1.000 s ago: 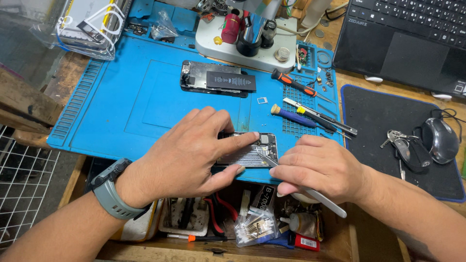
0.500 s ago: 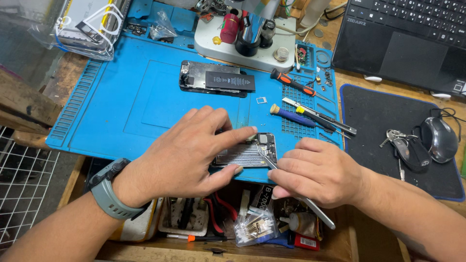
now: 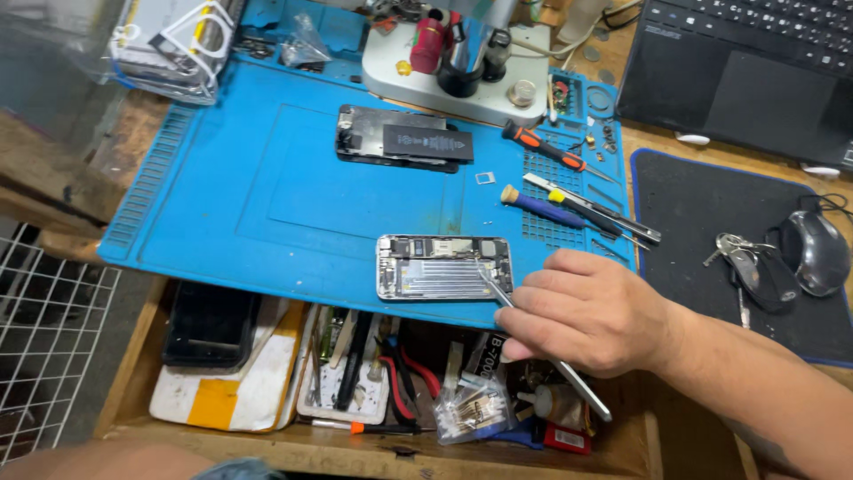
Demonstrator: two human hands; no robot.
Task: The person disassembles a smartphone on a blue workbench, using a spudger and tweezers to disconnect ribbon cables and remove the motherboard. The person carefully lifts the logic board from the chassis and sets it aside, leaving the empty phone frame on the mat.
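Workshop setting: a wooden table (image 3: pixel 71 191) carries a blue silicone work mat (image 3: pixel 267 178), with an open drawer (image 3: pixel 133 373) below its near edge

Right hand (image 3: pixel 591 311): fingers curled together, pinching a pair of metal tweezers (image 3: pixel 533 342). The tips rest on the lower right corner of an opened phone chassis (image 3: pixel 442 267), which lies flat near the front edge of the mat, internals facing up. Left hand: not in view; its state cannot be told

Handling assessment, chassis: judged light, rigid in the frame, but fragile inside, with small exposed connectors and thin flex parts. It looks free to slide on the mat if pushed sideways. Best held by the long metal edges, clear of the open interior. Tweezers: thin, stiff and smooth; a pinch at mid-length gives control of the tips

Further out on the mat: a second opened phone with a black battery (image 3: pixel 404 140) well apart toward the back; an orange-handled screwdriver (image 3: pixel 542 147), a blue-handled screwdriver (image 3: pixel 542 206) and a yellow-banded tool (image 3: pixel 595 209) lie across the mat's ribbed section at right

Containers: the drawer holds a black phone-sized slab (image 3: pixel 211 324) on a white and yellow board, a white tray of slim tools (image 3: pixel 346 373), red-handled pliers (image 3: pixel 413 378) and a clear bag of small parts (image 3: pixel 471 409). Small mat compartments at the back right hold screws; exact contents too small to tell

At far right: a black pad (image 3: pixel 702 213) with keys (image 3: pixel 746 258) and a mouse (image 3: pixel 817 253)
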